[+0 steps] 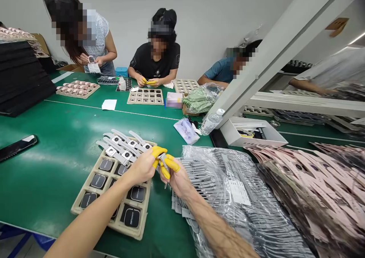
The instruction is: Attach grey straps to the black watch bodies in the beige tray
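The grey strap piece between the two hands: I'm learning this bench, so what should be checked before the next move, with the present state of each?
1. Grey strap piece pinched by both hands: ok.
2. Yellow finger cots on left hand and right hand: ok.
3. Tray within reach beside the left forearm: ok.
4. Finished straps lying on the tray's far end: ok.
5. Bagged grey straps close by the right hand: ok.
6. Strap fully joined: cannot tell.

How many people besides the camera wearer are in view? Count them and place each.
4: a standing person far left, a person in black seated centre, a person in blue bent over right, and a partly hidden arm far right.
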`<state>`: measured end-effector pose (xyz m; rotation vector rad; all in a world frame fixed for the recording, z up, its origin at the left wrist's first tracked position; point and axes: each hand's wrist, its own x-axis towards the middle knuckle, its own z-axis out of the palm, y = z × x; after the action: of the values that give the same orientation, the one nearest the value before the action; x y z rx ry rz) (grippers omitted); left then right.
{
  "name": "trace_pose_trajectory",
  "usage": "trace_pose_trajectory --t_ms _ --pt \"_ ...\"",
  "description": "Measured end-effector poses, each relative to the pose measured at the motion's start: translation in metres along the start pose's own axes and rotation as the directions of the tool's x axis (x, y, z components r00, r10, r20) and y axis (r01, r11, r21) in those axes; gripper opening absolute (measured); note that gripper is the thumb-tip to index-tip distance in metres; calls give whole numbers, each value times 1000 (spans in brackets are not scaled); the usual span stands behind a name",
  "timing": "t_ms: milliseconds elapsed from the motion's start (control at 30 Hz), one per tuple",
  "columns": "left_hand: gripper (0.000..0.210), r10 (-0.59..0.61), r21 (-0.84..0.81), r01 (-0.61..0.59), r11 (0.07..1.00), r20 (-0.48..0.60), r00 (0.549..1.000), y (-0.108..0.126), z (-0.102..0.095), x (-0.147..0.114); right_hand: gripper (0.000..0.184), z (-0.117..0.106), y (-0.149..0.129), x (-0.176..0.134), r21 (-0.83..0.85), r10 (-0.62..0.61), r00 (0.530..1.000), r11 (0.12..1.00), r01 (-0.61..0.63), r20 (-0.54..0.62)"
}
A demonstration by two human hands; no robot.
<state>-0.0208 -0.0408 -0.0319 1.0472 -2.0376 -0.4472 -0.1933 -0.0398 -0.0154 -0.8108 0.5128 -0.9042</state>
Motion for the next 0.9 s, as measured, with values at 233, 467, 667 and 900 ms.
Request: trace_pose_trajectory --t_ms 233,467,667,900 --pt "61 -36 94 34 995 19 999 4 -4 0 45 2 2 0 48 -7 1000 999 7 1" --pt "60 -1 103 -2 995 33 999 7 -8 4 44 2 0 0 91 -16 999 996 19 -34" --pt "62 17 57 -19 998 36 999 9 -11 7 42 5 -3 -1 88 -44 998 995 47 -34" --pt "53 -48 135 40 990 60 997 10 -11 6 45 1 -2 2 94 -7 997 995 14 -71"
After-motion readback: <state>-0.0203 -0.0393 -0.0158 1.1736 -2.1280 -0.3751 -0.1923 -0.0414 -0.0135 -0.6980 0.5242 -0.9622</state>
